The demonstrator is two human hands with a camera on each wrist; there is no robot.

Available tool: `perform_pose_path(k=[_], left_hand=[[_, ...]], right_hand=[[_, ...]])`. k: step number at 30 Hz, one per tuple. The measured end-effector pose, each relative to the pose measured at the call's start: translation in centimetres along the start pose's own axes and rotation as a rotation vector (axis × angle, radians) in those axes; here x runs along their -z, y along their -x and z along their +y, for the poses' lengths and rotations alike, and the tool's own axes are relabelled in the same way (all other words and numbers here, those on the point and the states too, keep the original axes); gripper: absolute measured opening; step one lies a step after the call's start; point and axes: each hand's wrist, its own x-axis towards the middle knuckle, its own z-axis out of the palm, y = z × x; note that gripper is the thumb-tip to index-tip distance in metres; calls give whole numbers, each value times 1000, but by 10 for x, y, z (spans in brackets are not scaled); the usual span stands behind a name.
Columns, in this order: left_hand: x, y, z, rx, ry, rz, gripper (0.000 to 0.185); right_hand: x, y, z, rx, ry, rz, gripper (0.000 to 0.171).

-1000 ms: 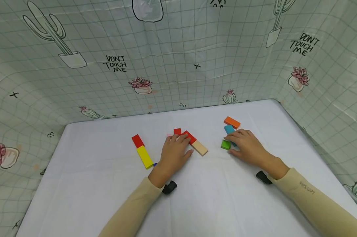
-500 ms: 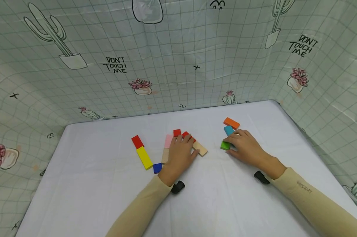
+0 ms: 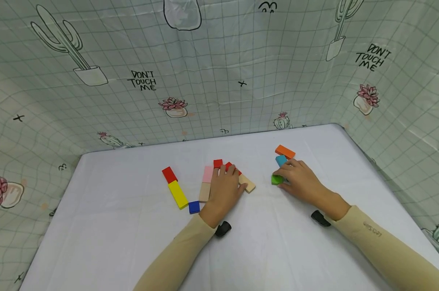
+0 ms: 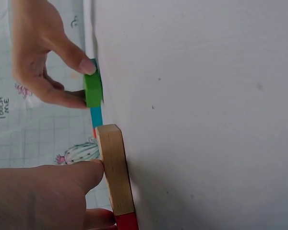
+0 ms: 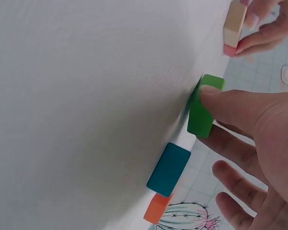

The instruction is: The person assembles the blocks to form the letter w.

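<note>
Bright, even, diffuse light throughout; no single source in view. Soft, faint shadows only, under the hands [image 3: 224, 188] and blocks on the white bench [image 3: 132, 242]. Mild sheen on the creased backdrop [image 3: 241, 60], no harsh glare. Head view sharp at centre, with wide-angle bending of grid lines toward the edges. Wrist views turned sideways, nearest skin soft and out of focus, green block [image 5: 204, 108] crisp, bench nearly blown out to flat white.

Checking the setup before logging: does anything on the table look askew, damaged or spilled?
Nothing damaged or spilled. The blocks lie loosely scattered; the right hand pinches the green block, and the left hand rests on a tan block.
</note>
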Motion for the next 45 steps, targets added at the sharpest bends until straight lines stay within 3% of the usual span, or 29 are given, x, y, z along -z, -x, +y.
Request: perform_pose_path(k=[10,24,45], left_hand=[[4,-1,3,11,-46,-32,58],[2,-1,2,43,2,-59,59],[3,-2,2,42,-26,-73,61]], right_hand=[[5,2,-13,65,-8,-4,37],[3,2,-30,117,-21,-6,36],[-5,-6,-35,142,-28,-47,36]])
